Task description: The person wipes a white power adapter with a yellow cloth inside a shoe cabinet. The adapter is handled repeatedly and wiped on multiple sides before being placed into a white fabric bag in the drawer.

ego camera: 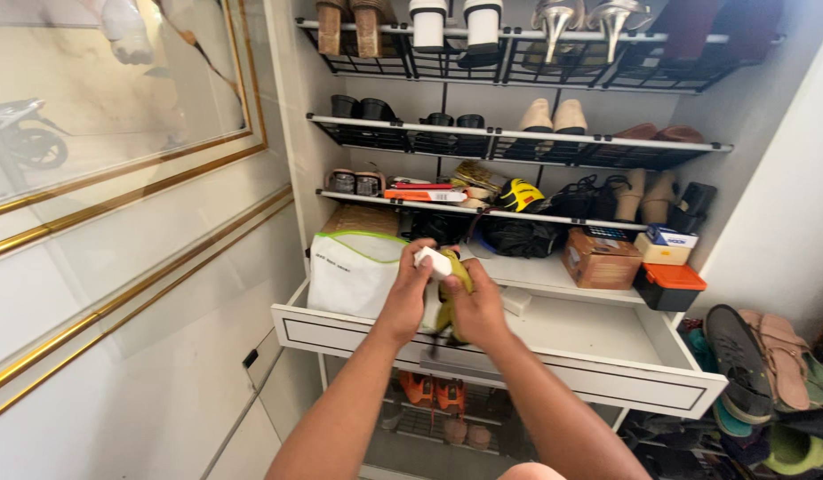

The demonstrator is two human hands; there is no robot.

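My left hand (408, 298) grips a small white rectangular object (434, 262) by its lower end, above an open white drawer (358, 333). My right hand (476, 307) is closed on a yellow-green cloth-like item (456, 274) that hangs down between both hands. The two hands touch each other over the drawer's middle. A white bag with a green rim (354, 271) stands in the drawer's left part, just left of my left hand.
Wire shelves (518, 138) above hold several pairs of shoes. A brown box (601, 260), a small white and blue box (665, 244) and a black case with orange lid (669, 286) sit behind the drawer on the right. Sandals (767, 356) pile at the lower right. A panelled wall (118, 293) runs along the left.
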